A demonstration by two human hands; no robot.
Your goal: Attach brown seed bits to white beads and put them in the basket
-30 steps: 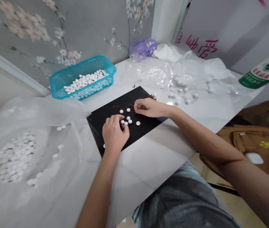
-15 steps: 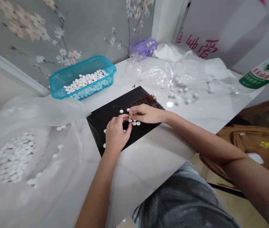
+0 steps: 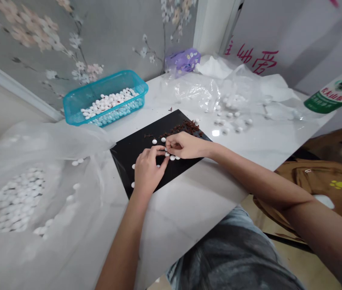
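Both hands meet over a black board (image 3: 137, 147) lying on the white table (image 3: 185, 201). My left hand (image 3: 148, 168) is closed in a pinch, thumb and forefinger around a small white rounded piece (image 3: 166, 154). Right beside it, the fingertips of my right hand (image 3: 185, 145) are pressed together over that piece; what they hold is too small or hidden to make out. More white pieces (image 3: 154, 141) lie on the board around the hands, some partly covered by fingers. Small dark brown pieces (image 3: 189, 127) are heaped along the board's far right edge.
A blue plastic basket (image 3: 143, 90) of white pieces stands at the back left. At left lies a clear plastic bag (image 3: 68, 139) with many more. Crumpled clear bags (image 3: 197, 90) and loose white pieces (image 3: 229, 114) are at the back right, near a large green-and-white bottle (image 3: 336, 90).
Both hands stay almost in place, with the right shifted very slightly. The white pieces near the right fingers sit a little further right.
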